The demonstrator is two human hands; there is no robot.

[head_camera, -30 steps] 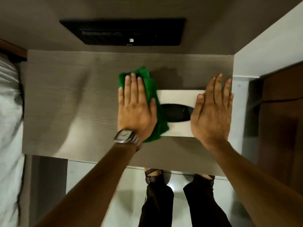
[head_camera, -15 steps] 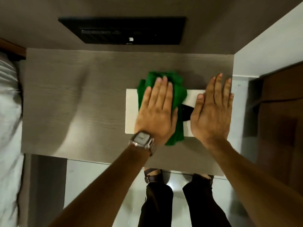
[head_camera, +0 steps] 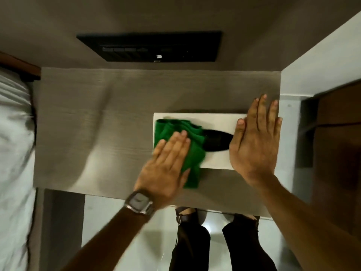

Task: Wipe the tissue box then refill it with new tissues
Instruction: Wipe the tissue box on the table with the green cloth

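Under left hand [head_camera: 166, 169], cloth [head_camera: 180, 139], tissue box [head_camera: 216, 122]

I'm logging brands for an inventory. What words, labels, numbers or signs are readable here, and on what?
None can be read.
Black wall panel: small white mark and a row of buttons, too small and blurred to read.
Wristwatch: pale face, no legible digits or brand.
White tissue box: no print visible on its top.
Green cloth: no label visible.
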